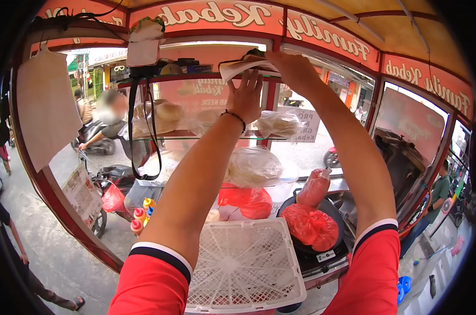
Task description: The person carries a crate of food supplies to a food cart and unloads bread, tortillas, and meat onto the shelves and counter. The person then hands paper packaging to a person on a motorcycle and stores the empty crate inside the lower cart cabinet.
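Observation:
On the top shelf lies a stack of white paper sheets (243,68), with a dark item partly visible above it. My left hand (246,100) reaches up to it from below, fingers stretched out against the papers' lower edge. My right hand (291,71) is at the stack's right end, its fingers closed around that edge; the fingertips are partly hidden. Below my hands, clear plastic bags of flat bread (277,123) rest on the glass shelf.
A white plastic basket (243,268) lies in front of me. Red plastic bags (311,226) sit on a dark round pan to its right. Sauce bottles (140,215) stand at left. A black strap (146,131) hangs from the shelf. People and motorbikes are outside.

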The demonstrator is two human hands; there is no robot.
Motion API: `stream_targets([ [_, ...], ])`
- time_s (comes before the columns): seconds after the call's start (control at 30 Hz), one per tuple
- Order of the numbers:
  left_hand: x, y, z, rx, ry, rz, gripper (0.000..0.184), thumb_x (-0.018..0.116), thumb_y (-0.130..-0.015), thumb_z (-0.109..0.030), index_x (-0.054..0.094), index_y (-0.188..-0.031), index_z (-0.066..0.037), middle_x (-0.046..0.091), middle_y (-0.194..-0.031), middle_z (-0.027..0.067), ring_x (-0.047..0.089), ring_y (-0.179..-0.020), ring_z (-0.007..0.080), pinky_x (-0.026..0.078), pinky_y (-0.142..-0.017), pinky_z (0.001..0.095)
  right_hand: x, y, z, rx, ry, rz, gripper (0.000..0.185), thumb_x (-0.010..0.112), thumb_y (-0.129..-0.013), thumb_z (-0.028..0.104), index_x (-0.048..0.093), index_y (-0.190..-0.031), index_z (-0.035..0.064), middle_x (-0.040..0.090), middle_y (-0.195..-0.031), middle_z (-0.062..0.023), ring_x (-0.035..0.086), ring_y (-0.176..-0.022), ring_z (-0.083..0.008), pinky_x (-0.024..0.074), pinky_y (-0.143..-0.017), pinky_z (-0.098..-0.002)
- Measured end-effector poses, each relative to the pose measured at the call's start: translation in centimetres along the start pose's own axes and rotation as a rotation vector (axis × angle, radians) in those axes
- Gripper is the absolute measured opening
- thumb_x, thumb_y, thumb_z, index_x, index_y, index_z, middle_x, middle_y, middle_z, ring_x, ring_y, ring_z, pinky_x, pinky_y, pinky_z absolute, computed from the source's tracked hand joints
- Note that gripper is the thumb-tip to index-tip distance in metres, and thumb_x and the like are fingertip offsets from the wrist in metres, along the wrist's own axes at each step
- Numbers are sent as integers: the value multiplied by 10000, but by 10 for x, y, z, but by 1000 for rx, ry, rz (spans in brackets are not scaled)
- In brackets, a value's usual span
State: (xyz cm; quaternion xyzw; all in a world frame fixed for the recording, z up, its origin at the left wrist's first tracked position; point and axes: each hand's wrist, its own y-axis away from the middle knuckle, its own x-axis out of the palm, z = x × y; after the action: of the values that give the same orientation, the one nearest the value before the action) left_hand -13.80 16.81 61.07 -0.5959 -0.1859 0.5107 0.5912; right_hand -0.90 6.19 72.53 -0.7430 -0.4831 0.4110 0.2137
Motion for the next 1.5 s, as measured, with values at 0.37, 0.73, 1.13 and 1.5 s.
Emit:
stream_targets([
  [0.37,-12,5,-2,-31,208,-37,818,713,-749,-248,385,-1486,-117,367,-1530,121,315,-1429,342,267,-1059,699,-178,-7,-23,207,-302,-79,160,561,-960,90,585,-1066,-28,616,-726,-167,697,-684,-198,567,-612,-379],
  [0.73,-87,226,4,-54,632,298,760,702,-794,-326,418,-1467,-116,444,-1465,172,405,-1382,338,320,-1050,673,-148,73,4,212,-524,-10,174,605,-921,106,585,-1034,-24,626,-770,-161,686,-724,-208,549,-645,-356],
  [1.13,-174,354,67,-357,1218,364,528,636,-891,-259,530,-1372,-70,594,-1327,166,585,-1200,320,463,-1000,412,-141,102,168,194,-780,1,201,653,-879,125,584,-999,-21,636,-818,-154,674,-769,-220,529,-681,-330],
  [1.5,-277,402,128,-416,2268,915,713,684,-934,-403,434,-1461,8,572,-1369,143,585,-1187,239,444,-1031,369,-238,90,365,160,-1055,3,233,698,-840,141,583,-967,-17,645,-861,-148,663,-810,-230,511,-715,-307],
])
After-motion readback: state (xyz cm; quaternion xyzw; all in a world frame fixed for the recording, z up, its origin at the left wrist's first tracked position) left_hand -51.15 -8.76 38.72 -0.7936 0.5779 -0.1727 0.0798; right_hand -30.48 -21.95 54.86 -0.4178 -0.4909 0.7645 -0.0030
